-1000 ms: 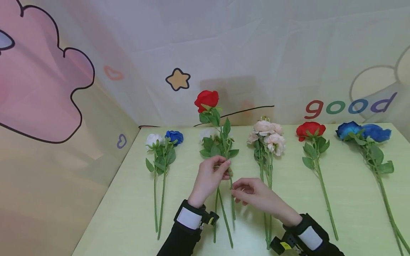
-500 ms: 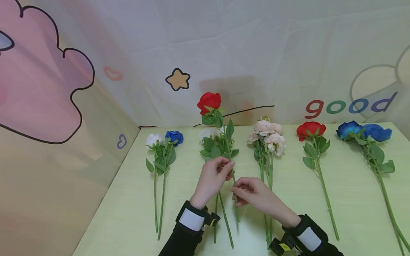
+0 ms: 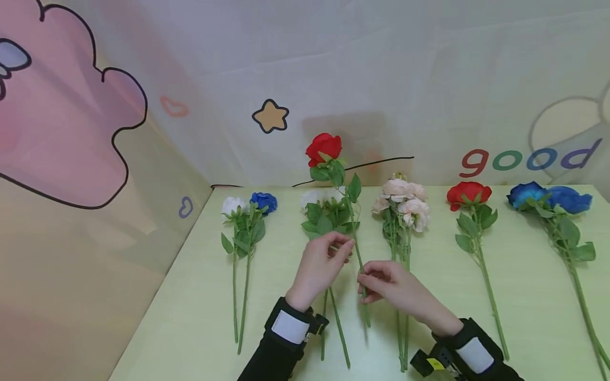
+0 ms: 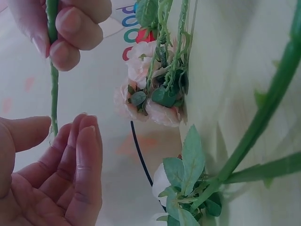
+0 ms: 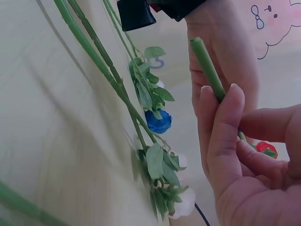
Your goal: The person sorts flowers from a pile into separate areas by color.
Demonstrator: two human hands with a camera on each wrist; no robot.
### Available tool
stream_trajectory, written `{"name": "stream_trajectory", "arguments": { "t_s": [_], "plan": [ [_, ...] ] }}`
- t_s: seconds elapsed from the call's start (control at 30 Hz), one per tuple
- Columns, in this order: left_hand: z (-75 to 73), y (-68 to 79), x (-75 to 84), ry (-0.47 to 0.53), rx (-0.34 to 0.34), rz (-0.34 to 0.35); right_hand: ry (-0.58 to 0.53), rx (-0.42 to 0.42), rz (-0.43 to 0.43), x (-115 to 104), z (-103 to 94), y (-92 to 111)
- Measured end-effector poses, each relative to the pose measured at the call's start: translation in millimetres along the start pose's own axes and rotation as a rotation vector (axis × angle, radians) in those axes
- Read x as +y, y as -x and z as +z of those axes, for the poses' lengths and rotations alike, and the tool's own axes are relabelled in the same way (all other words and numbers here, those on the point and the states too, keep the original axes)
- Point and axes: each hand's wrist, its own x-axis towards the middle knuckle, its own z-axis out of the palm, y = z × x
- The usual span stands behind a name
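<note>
A red rose (image 3: 324,149) on a long green stem stands raised in the middle of the head view, its bloom against the backdrop. My right hand (image 3: 397,288) pinches the lower stem between thumb and fingers, the cut end sticking out below. Close to the stem higher up is my left hand (image 3: 321,270), thumb and fingers apart in a loose curve around or beside it; in the left wrist view the left hand's fingers (image 4: 84,165) look nearly straight. White roses (image 3: 312,198) lie on the table behind the left hand, partly hidden by leaves and that hand.
On the pale table (image 3: 181,317) lie a white rose (image 3: 234,205) and a blue rose (image 3: 264,202) at left. To the right are pale pink flowers (image 3: 405,198), another red rose (image 3: 469,194) and blue roses (image 3: 569,200). A printed cloth backdrop (image 3: 381,69) rises behind.
The red rose has shifted right and its stem has come away from the left fingertips. The right hand has closed on the lower stem and moved slightly right. The head view has shifted slightly.
</note>
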Motion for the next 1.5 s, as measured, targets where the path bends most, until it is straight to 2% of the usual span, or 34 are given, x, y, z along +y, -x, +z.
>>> {"name": "stream_trajectory", "arguments": {
  "t_s": [0.13, 0.27, 0.4, 0.6, 0.77, 1.0, 1.17, 1.33, 1.5],
  "plan": [
    [2.7, 0.2, 4.9, -0.094, -0.012, 0.033, 0.022, 0.020, -0.004, -1, -12.2, 8],
    [8.0, -1.1, 11.5, -0.202, -0.020, 0.116, 0.046, 0.037, -0.017, 1, -29.5, 19],
    [15.6, -3.4, 19.0, -0.269, -0.042, 0.203, 0.097, 0.059, -0.001, 7, -51.0, 34],
    [29.0, -7.0, 27.9, -0.309, -0.088, 0.271, 0.184, 0.087, 0.072, 19, -88.5, 63],
    [37.5, -9.0, 33.4, -0.371, -0.094, 0.338, 0.263, 0.103, 0.163, 27, -119.1, 91],
    [39.9, -6.7, 37.0, -0.393, -0.103, 0.345, 0.379, 0.135, 0.340, 34, -153.5, 126],
    [41.0, -5.8, 37.9, -0.408, -0.106, 0.357, 0.374, 0.084, 0.403, 42, -170.8, 138],
    [41.5, -5.6, 39.5, -0.396, -0.123, 0.347, 0.378, 0.035, 0.460, 56, -174.3, 139],
    [41.8, -5.7, 39.8, -0.399, -0.132, 0.335, 0.466, 0.046, 0.496, 62, -169.4, 136]
  ]
}}
